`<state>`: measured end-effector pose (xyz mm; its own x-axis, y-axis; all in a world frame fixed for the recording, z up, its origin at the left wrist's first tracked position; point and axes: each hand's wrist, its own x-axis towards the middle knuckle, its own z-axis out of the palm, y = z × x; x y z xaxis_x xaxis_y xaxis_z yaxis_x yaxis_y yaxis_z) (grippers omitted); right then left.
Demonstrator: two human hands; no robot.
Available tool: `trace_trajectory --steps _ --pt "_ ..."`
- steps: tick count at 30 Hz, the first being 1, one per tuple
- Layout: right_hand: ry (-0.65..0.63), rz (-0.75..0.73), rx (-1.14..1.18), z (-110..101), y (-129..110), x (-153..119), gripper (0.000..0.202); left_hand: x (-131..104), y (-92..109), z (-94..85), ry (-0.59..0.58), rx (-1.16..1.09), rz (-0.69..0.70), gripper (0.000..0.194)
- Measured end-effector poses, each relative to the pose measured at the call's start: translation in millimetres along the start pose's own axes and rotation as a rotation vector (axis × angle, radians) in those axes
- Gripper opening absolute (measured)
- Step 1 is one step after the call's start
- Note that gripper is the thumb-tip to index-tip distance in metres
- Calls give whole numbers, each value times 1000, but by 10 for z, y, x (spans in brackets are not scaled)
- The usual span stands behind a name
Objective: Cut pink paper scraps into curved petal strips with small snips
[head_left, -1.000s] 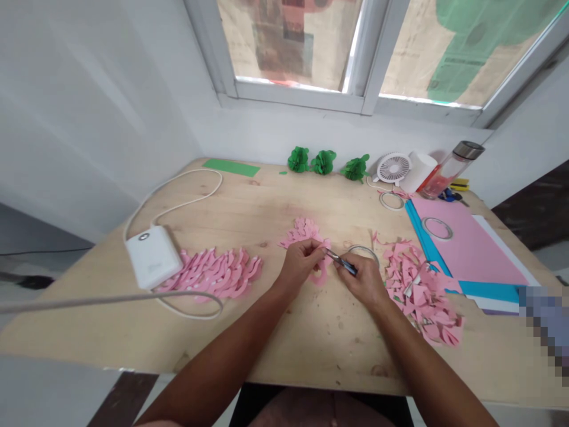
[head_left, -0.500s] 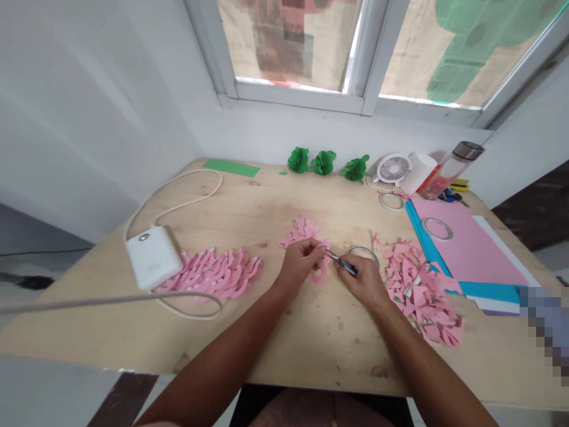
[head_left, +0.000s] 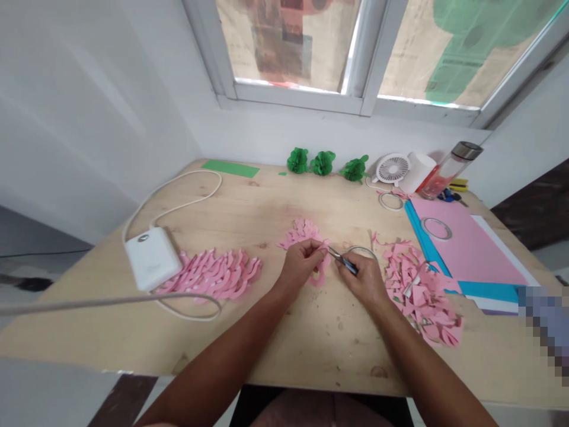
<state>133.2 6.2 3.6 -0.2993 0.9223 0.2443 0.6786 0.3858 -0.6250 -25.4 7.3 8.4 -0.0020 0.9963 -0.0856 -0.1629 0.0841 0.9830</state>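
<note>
Pinching pink paper and gripping scissors at the middle of the table.
Clamping the paper in the left hand, and closed firmly around the scissors with the right hand, near each other but not touching. Pointing the scissors towards the left hand; cannot tell about contact with the paper. Having a small pink pile just beyond the left hand, wavy pink strips farther left beside a white box, and pink scraps near the right hand. Showing also three green paper flowers along the back wall.
</note>
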Motion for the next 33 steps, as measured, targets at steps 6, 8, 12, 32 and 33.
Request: trace_trajectory --steps 6,8,12,32,33 --pt "-11 -4 -12 2 -1 -1 15 1 -17 -8 -3 4 19 18" --pt "-12 -9 -22 2 0 -3 15 2 -16 -7 -7 4 23 18" --pt "2 -18 -39 3 0 -5 15 -1 -8 0 -1 5 19 17" --pt "-33 -18 -66 17 19 -1 17 -4 20 3 27 21 16 16" --pt "-34 -13 -66 16 16 -2 17 -5 23 3 28 25 14 15"
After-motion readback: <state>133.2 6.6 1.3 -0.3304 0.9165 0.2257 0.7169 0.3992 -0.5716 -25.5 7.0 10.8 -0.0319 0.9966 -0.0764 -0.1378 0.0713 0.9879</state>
